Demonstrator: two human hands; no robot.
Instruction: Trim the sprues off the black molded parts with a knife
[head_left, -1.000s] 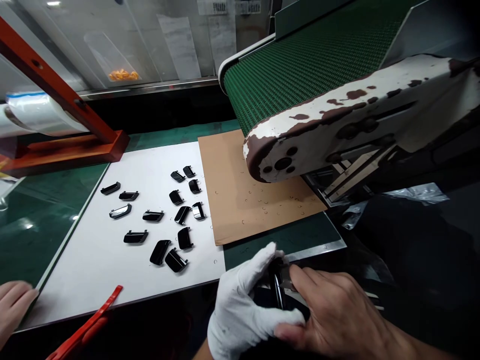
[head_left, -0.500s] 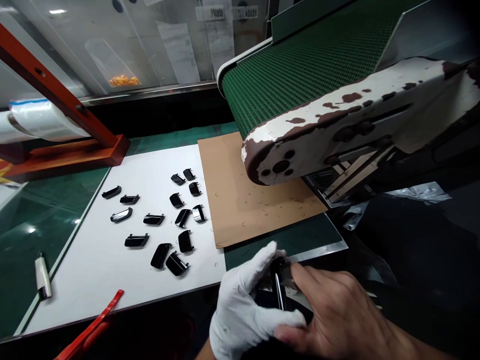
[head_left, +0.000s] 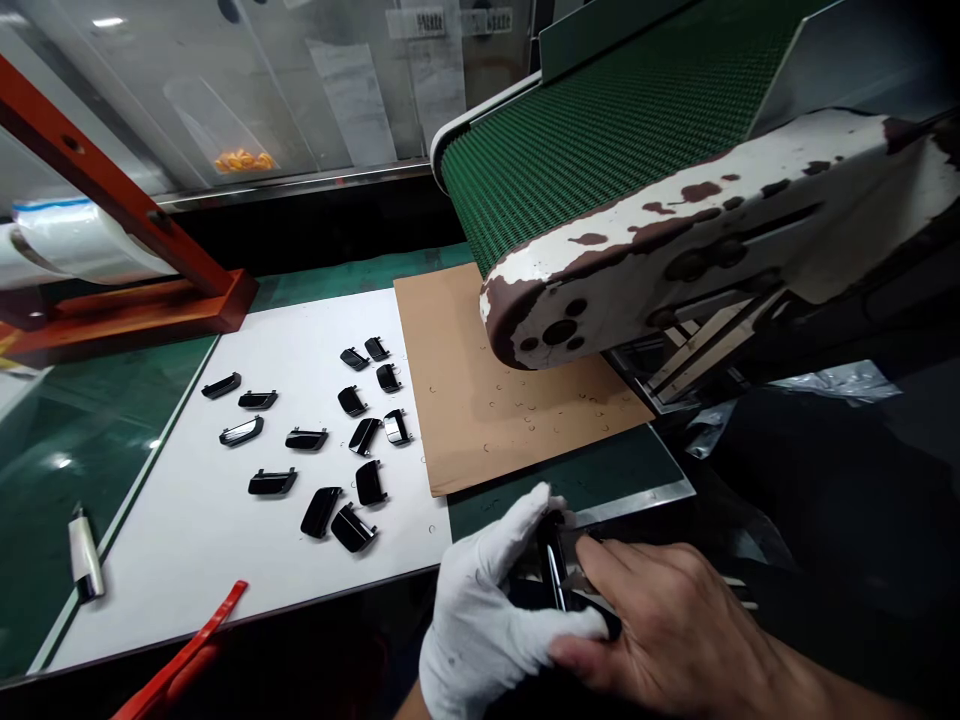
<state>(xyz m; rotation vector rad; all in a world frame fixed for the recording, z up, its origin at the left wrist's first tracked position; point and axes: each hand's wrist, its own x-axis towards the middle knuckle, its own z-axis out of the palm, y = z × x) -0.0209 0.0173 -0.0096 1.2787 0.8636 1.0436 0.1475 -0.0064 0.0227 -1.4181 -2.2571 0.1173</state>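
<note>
While pinched: black part [head_left: 556, 575] (both grips)

Black glossy part [head_left: 556, 575] pinched between your hands, off the table's front edge.
You've got it standing on edge, narrow side up, a bright glint running along it. Your gloved left hand [head_left: 491, 610] wraps its left side; your bare right hand [head_left: 667, 635] presses its right. Lower half hidden.
</note>
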